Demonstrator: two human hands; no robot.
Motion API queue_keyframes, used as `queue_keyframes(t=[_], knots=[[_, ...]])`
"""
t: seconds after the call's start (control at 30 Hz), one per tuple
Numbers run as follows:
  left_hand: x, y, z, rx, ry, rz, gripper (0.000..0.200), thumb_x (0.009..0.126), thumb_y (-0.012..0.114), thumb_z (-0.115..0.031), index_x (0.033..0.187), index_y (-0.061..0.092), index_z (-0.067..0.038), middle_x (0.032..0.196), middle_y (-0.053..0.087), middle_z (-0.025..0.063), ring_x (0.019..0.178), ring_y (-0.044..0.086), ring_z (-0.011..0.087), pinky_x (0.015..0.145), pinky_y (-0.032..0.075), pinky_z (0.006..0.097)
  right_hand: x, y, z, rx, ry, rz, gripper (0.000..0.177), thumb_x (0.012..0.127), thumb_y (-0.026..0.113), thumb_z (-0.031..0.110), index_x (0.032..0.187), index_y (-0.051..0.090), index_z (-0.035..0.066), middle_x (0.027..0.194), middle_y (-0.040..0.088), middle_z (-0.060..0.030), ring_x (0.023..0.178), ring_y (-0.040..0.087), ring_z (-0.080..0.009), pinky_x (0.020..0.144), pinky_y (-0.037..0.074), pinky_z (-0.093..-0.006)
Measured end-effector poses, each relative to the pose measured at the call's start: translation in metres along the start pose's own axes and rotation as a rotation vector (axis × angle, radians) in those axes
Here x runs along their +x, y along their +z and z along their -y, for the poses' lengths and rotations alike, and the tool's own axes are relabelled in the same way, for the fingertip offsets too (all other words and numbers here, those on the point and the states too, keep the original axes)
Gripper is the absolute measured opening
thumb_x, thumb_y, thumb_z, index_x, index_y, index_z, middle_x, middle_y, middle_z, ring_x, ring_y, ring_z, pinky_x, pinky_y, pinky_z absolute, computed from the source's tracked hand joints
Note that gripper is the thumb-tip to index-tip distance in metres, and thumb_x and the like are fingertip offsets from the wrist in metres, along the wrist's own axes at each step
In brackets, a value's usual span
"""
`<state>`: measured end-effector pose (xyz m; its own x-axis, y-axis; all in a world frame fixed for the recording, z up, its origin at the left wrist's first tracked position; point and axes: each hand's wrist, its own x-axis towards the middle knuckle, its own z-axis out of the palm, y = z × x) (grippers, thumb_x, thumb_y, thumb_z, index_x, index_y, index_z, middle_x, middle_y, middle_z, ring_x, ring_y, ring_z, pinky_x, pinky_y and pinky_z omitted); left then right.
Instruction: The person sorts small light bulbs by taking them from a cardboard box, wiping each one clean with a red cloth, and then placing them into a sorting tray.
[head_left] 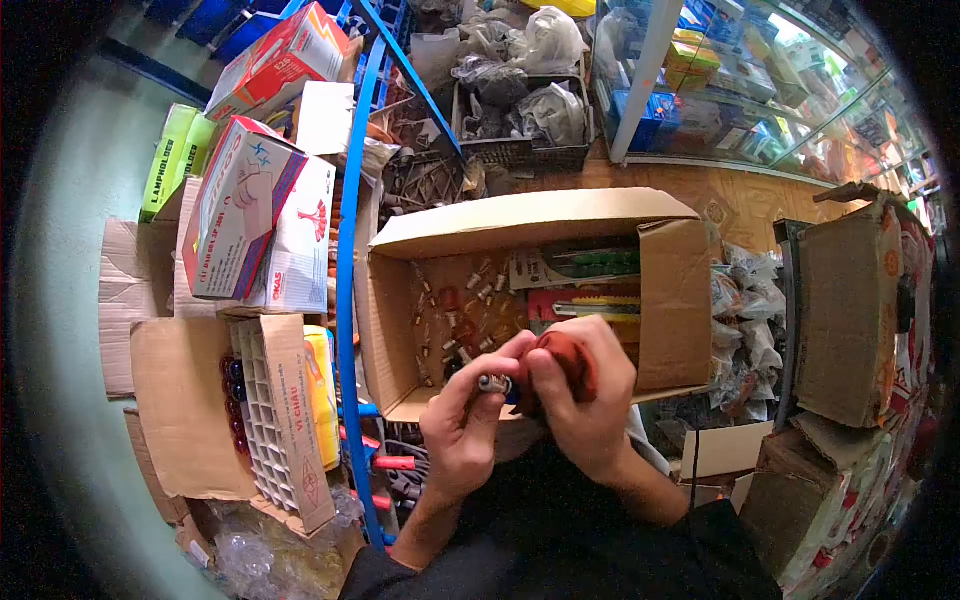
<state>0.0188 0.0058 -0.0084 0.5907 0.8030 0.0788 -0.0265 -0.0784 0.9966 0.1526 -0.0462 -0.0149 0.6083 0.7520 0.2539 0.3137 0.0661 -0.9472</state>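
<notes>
My left hand (462,425) pinches a small bulb with a metal base (494,383) between thumb and fingers. Close beside it, my right hand (590,400) is closed around a reddish-orange cloth (566,362), which bunches up between thumb and fingers. Both hands are over the near edge of an open cardboard box (540,212). Inside the box, several small bulbs (487,290) lie scattered on the left. Packaged tools with green handles (600,262) and yellow-edged items (600,308) lie on the right.
A blue metal frame (347,250) runs along the left of the box. Beyond it are product boxes (235,215) and a carton with a white divider (270,430). A black crate of bags (525,150) stands behind, a glass cabinet (740,110) back right, cartons (835,310) at right.
</notes>
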Motion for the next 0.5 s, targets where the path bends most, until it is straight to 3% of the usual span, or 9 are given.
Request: queue_keyframes(t=[0.1,0.23,0.27,0.37,0.4,0.5], knots=[[0.006,0.006,0.009,-0.188,-0.063,-0.173,0.036,0.104,0.050,-0.025,0.124,0.052,0.005,0.133,0.057,0.0249,0.123,0.057,0.0314,0.108,0.042,0.0420,-0.009,0.003,0.000,0.027,-0.050,0.111,0.033,0.081,0.080,0.021,0.103,0.061,0.004,0.091,0.060,-0.0147,0.079,0.062,-0.0320,0.070,0.052,-0.0389],[0.009,0.007,0.004,-0.296,-0.143,-0.190,0.043,0.105,0.046,-0.026,0.133,0.047,0.007,0.139,0.052,0.0254,0.131,0.050,0.0326,0.112,0.037,0.0431,-0.016,0.010,-0.008,0.084,-0.127,0.137,0.036,0.081,0.079,0.017,0.108,0.059,0.004,0.101,0.060,-0.0146,0.088,0.061,-0.0301,0.079,0.050,-0.0375],[0.008,0.006,0.008,-0.179,-0.109,-0.191,0.044,0.105,0.048,-0.027,0.133,0.053,0.006,0.133,0.057,0.0185,0.126,0.053,0.0247,0.109,0.038,0.0373,-0.015,0.010,-0.010,0.105,-0.140,0.141,0.036,0.081,0.079,0.015,0.109,0.059,0.003,0.103,0.060,-0.0142,0.090,0.060,-0.0283,0.082,0.049,-0.0363],[0.000,-0.008,0.021,0.091,-0.021,-0.166,0.043,0.102,0.055,-0.028,0.128,0.059,0.005,0.119,0.060,0.0121,0.117,0.056,0.0209,0.106,0.040,0.0353,-0.011,0.006,-0.012,0.089,-0.187,0.168,0.039,0.079,0.081,0.016,0.109,0.059,0.004,0.101,0.062,-0.0155,0.089,0.063,-0.0332,0.077,0.053,-0.0396],[0.002,-0.005,0.019,-0.040,-0.033,-0.197,0.038,0.097,0.064,-0.025,0.122,0.063,0.004,0.106,0.058,0.0069,0.103,0.058,0.0159,0.097,0.044,0.0298,-0.010,0.005,-0.012,0.116,-0.164,0.165,0.039,0.080,0.081,0.016,0.109,0.059,0.004,0.101,0.062,-0.0152,0.090,0.063,-0.0325,0.077,0.053,-0.0388],[0.004,-0.006,0.013,-0.110,-0.078,-0.153,0.035,0.092,0.070,-0.017,0.120,0.064,0.004,0.105,0.058,0.0073,0.096,0.058,0.0131,0.089,0.046,0.0253,-0.007,0.000,-0.010,0.174,-0.098,0.172,0.037,0.081,0.080,0.017,0.109,0.060,0.003,0.100,0.063,-0.0142,0.090,0.064,-0.0290,0.077,0.052,-0.0362]])
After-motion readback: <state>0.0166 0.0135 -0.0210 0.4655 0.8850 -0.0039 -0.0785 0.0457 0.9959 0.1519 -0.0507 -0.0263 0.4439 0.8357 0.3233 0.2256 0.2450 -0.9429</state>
